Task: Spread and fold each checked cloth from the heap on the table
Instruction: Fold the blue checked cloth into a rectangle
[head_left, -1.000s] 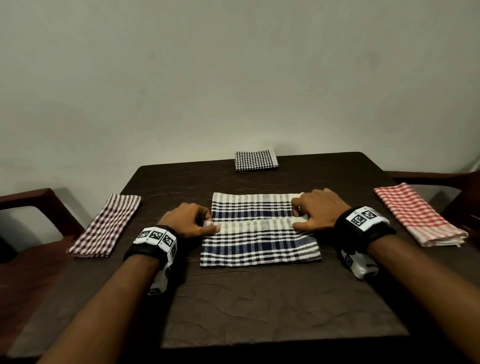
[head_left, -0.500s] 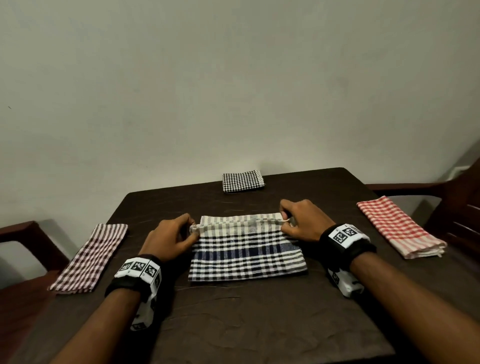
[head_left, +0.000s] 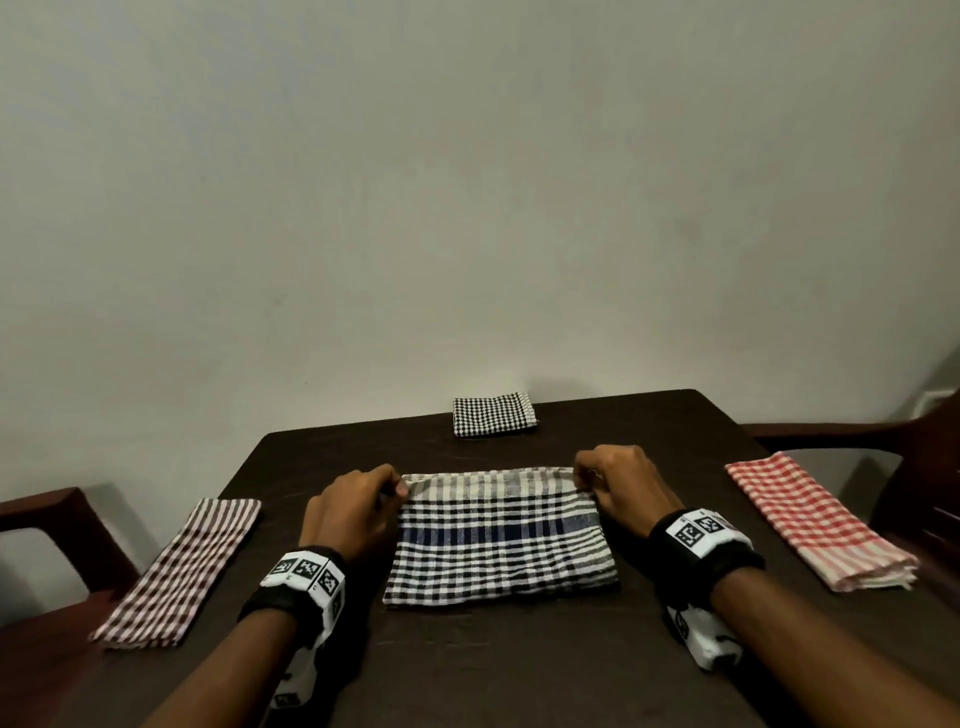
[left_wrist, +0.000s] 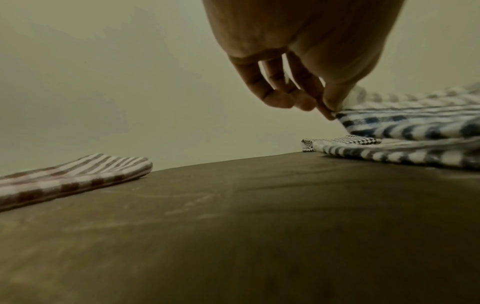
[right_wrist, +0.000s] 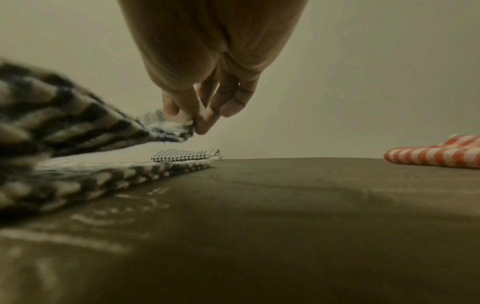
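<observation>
A blue, black and white checked cloth (head_left: 501, 538) lies folded in the middle of the dark table (head_left: 519, 654). My left hand (head_left: 358, 501) pinches its far left corner (left_wrist: 337, 110) between thumb and fingers. My right hand (head_left: 621, 480) pinches the far right corner (right_wrist: 179, 125). In both wrist views the top layer is held a little above the lower layer (left_wrist: 389, 155), which lies flat on the table (right_wrist: 285, 205).
A small black-and-white checked cloth (head_left: 493, 413) lies folded at the far edge. A brown-and-white checked cloth (head_left: 182, 569) lies folded at the left edge, a red-and-white one (head_left: 815, 519) at the right edge. Wooden chair arms (head_left: 47, 506) flank the table.
Both hands have carried the near edge of the blue cloth away from me, from the middle of the cloth to its far edge, so the cloth is now folded in half.
</observation>
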